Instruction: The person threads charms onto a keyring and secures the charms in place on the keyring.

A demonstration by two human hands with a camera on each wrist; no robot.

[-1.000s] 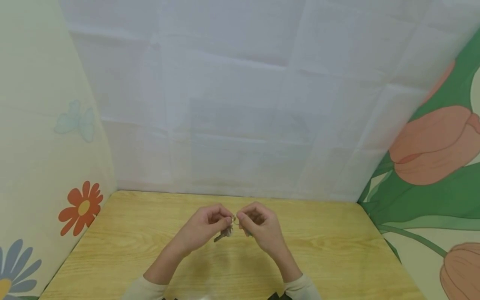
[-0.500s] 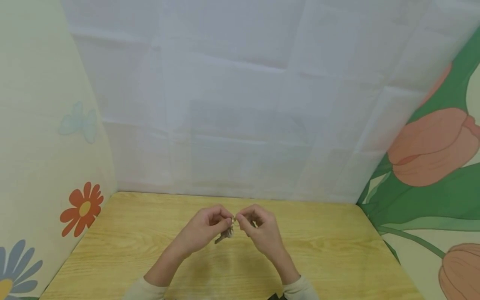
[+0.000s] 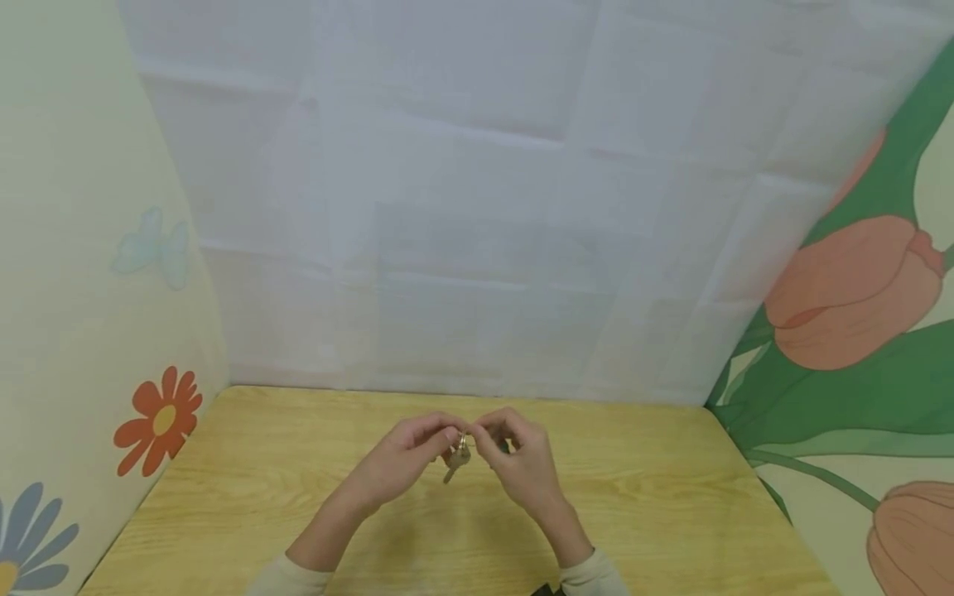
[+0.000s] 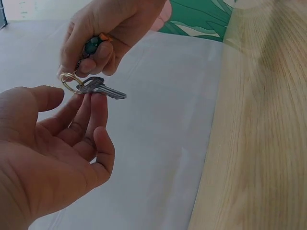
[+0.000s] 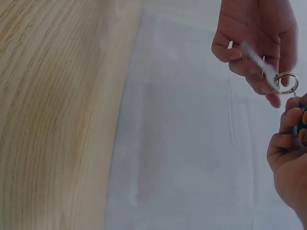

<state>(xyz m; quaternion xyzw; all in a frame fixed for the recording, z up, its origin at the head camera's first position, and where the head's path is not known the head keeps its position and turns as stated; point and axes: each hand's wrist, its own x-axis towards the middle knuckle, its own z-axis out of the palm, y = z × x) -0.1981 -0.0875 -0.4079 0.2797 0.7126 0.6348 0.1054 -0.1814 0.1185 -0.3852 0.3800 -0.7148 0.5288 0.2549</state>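
Gold split rings (image 4: 69, 82) carry several silver keys (image 4: 96, 87) between the two hands. My right hand (image 3: 522, 459) pinches the end by the rings, and a dark green and orange charm (image 4: 92, 45) on a short chain sits within its curled fingers. The left hand (image 3: 395, 463) is just beside it, palm up in its wrist view. Its fingertips touch the keys from below, while its thumb (image 4: 50, 98) stands apart from the rings. In the head view a key (image 3: 452, 472) hangs slanting downward between both hands, above the table.
A wood-grain table (image 3: 633, 480) spreads beneath the hands. Behind it hangs a creased white sheet (image 3: 477, 248). A cream panel with flowers (image 3: 67, 331) borders the left side, and a tulip-patterned panel (image 3: 842, 298) borders the right.
The keys have swung from leaning toward the left hand to hanging more upright. The left fingers have loosened around them. Both hands stay in nearly the same place.
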